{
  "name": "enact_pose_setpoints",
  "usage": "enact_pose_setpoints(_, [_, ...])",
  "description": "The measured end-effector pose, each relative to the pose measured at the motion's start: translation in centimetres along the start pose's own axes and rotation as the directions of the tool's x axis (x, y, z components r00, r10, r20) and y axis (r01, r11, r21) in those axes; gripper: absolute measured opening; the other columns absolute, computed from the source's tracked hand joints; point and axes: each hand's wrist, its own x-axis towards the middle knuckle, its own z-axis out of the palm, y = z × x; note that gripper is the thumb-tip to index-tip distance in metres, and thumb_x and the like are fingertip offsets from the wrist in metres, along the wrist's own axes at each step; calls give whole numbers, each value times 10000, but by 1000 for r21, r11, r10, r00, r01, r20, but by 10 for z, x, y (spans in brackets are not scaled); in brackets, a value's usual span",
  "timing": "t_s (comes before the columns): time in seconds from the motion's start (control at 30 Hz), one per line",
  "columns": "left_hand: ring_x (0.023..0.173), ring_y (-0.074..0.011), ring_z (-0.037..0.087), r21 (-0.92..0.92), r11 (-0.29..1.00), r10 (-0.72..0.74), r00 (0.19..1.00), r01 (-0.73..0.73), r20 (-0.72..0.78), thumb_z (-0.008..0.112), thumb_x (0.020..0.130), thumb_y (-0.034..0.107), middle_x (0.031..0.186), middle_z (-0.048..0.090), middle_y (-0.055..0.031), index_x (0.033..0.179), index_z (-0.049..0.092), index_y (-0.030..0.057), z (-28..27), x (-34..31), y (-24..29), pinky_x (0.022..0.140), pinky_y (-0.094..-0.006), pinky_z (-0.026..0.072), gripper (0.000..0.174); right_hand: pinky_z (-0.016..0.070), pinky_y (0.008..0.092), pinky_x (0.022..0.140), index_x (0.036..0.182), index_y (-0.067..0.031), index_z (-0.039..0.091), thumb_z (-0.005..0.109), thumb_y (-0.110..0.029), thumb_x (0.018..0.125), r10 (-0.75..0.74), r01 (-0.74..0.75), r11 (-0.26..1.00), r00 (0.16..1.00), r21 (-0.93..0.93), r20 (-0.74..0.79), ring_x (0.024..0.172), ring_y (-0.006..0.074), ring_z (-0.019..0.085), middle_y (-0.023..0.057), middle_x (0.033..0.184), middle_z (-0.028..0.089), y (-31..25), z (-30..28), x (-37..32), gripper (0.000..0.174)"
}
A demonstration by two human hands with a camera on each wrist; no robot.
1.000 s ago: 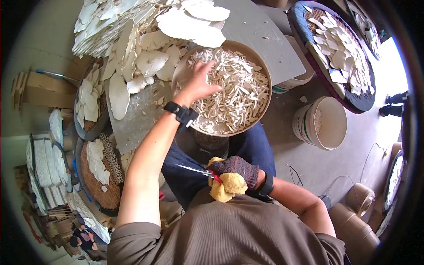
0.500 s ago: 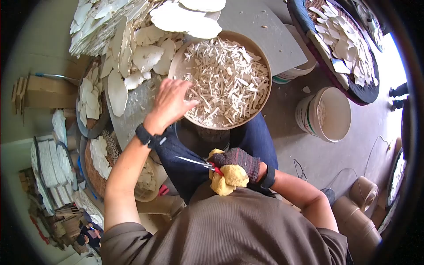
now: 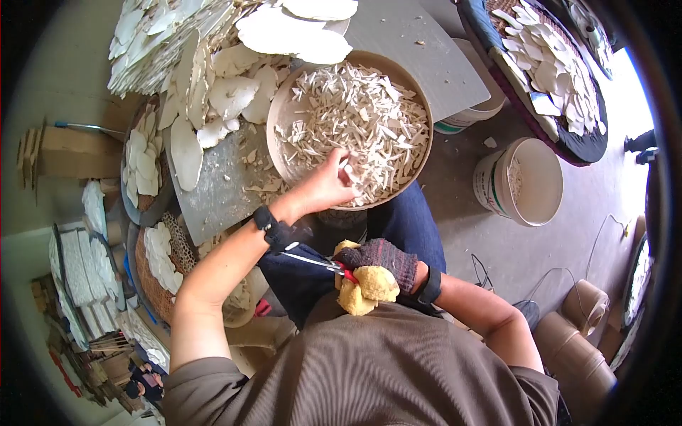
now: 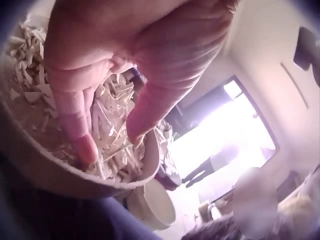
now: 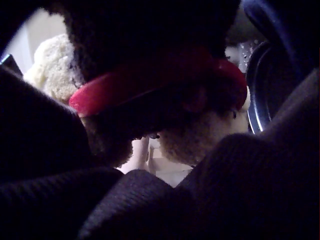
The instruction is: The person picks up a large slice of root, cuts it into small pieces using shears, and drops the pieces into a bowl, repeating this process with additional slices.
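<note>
My bare left hand (image 3: 325,186) reaches over the near rim of a round tray (image 3: 283,106) with its fingers down among the white cut strips (image 3: 376,135). In the left wrist view the thumb (image 4: 145,112) and a fingertip (image 4: 86,150) stand apart, with strips showing between them. My right hand (image 3: 387,261), in a dark knitted glove, grips scissors (image 3: 312,263) at my lap. Their blades point left, and yellow sponge padding (image 3: 376,284) surrounds the red handles. One red handle (image 5: 145,87) shows in the dim right wrist view; the gloved fingers are mostly in shadow there.
A metal-topped table (image 3: 426,60) bears large white slices (image 3: 291,32) at the back left. Right of the tray a white bucket (image 3: 536,181) stands on the floor. A padded round rack (image 3: 597,142) of slices is at the upper right, and cardboard rolls (image 3: 575,351) lie lower right.
My left hand drew back from over the strips to the tray's left edge, then moved right and down into the near part of the strips. The right hand keeps hold of the scissors.
</note>
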Motion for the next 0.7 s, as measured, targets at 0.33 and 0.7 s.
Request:
enact_pose_setpoints(0.33, [642,-94,611,258,951,258,900,-172,-351,603,866,90,846,667,-54,968,656,1,-34,51,53,605,-249,512,145,493,437,551,917,-63,562,557,-243,818,35,-35,999,999,-21,11,656,368,635,192,667,591,-3,-1,0,205])
enact_pose_setpoints(0.7, [646,-111,612,259,937,328,842,-234,-429,644,828,72,778,642,-52,913,621,30,-43,51,38,589,-234,504,98,505,405,598,968,-74,576,572,-214,807,35,-34,999,998,-30,46,710,347,643,165,751,619,-12,-12,0,213])
